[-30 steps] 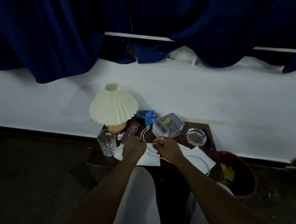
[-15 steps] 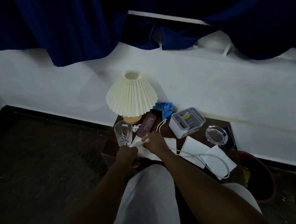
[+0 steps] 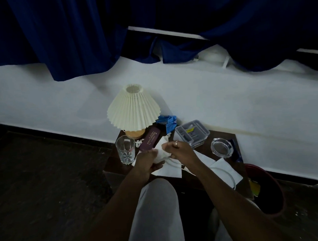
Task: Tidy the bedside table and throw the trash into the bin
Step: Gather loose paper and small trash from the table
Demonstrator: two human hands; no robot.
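Note:
A small dark bedside table [image 3: 225, 136] stands against the white wall. Above its front left part, my left hand [image 3: 147, 163] and my right hand [image 3: 179, 150] both grip a crumpled white tissue [image 3: 162, 151], lifted off the top. A flat white tissue [image 3: 170, 169] lies under my hands. More white tissues [image 3: 222, 167] lie at the front right, with a white cable [image 3: 228, 173] looped over them. A dark red bin [image 3: 268, 190] with yellow trash inside stands on the floor to the right of the table.
On the table stand a pleated cream lamp [image 3: 133, 107], a drinking glass [image 3: 125, 149], a maroon case [image 3: 150, 140], a blue wrapper [image 3: 168, 121], a clear plastic organiser box [image 3: 192, 132] and a glass ashtray [image 3: 221, 148]. Dark blue curtains hang above. My knee [image 3: 157, 201] is in front of the table.
My right hand moved left from the cable to the left tissue. Both hands have bunched that tissue and lifted it. The camera view shifted.

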